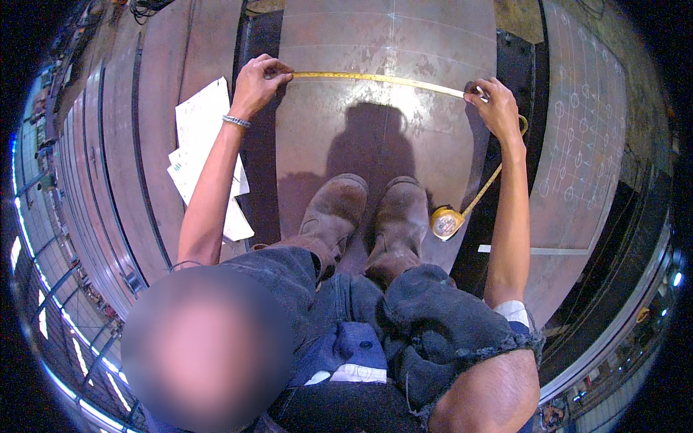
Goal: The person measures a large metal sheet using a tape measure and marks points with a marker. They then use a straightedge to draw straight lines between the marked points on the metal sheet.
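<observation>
Where the yellow tape measure lies: stretched across the bare steel plate between both hands; its markings are too small to read.
Left hand: thumb and fingers pinched on the blade's left end, which the fingertips cover; a bracelet circles the wrist.
Right hand: thumb and fingertips closed on the blade, which looks pale there; glare or another thing, I cannot tell.
Blade beyond the right hand: curls past the wrist, disappears behind it, then slants back toward the case.
Tape case: on the plate beside the right boot, near the plate's edge.
Papers: left of the plate, partly hidden by the left forearm.
Chalk-marked plate: far right, its marks faint.
Lower left: covered by a blurred disc.
</observation>
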`<state>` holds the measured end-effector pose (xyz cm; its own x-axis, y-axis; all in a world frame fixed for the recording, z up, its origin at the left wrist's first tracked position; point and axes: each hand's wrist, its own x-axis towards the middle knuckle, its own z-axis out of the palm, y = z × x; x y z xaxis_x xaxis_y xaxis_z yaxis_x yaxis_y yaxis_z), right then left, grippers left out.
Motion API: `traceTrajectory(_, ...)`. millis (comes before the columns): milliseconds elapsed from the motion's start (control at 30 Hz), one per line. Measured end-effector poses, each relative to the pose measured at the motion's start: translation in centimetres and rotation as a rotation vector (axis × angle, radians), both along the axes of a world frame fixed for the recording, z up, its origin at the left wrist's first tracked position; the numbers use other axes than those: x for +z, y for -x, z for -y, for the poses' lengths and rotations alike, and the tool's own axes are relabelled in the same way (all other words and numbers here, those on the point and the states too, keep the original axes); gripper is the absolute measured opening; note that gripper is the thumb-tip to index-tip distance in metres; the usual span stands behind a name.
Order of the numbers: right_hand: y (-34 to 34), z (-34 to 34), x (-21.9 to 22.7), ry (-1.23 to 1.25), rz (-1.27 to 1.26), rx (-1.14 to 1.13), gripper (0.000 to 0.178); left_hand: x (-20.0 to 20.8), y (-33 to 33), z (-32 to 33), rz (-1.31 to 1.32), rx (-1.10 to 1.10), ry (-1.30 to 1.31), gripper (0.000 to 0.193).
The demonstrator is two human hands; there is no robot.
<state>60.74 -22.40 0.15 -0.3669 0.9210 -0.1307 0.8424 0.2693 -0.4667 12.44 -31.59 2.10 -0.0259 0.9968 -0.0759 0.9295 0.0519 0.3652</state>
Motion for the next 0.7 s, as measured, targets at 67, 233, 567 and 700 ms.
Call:
traceTrajectory(67,0.3,-0.2,-0.1,-0.006,-0.006,0.023,0.029,-0.1,0.4,0.2,-0.005,-0.004,-0.001,0.019)
traceTrajectory(233,0.2,-0.4,-0.9,-0.027,-0.005,0.040,0.030,-0.5,0.6,0.5,0.072,-0.007,0.029,0.016)
traceTrajectory(567,0.7,-0.1,-1.2,-0.022,-0.051,0.030,0.029,-0.9,0.9,0.4,0.118,0.005,0.038,0.012)
traceTrajectory(700,0.8,0.1,-0.9,-0.007,-0.040,0.033,0.028,-0.8,1.0,0.3,0.141,0.001,0.058,0.012)
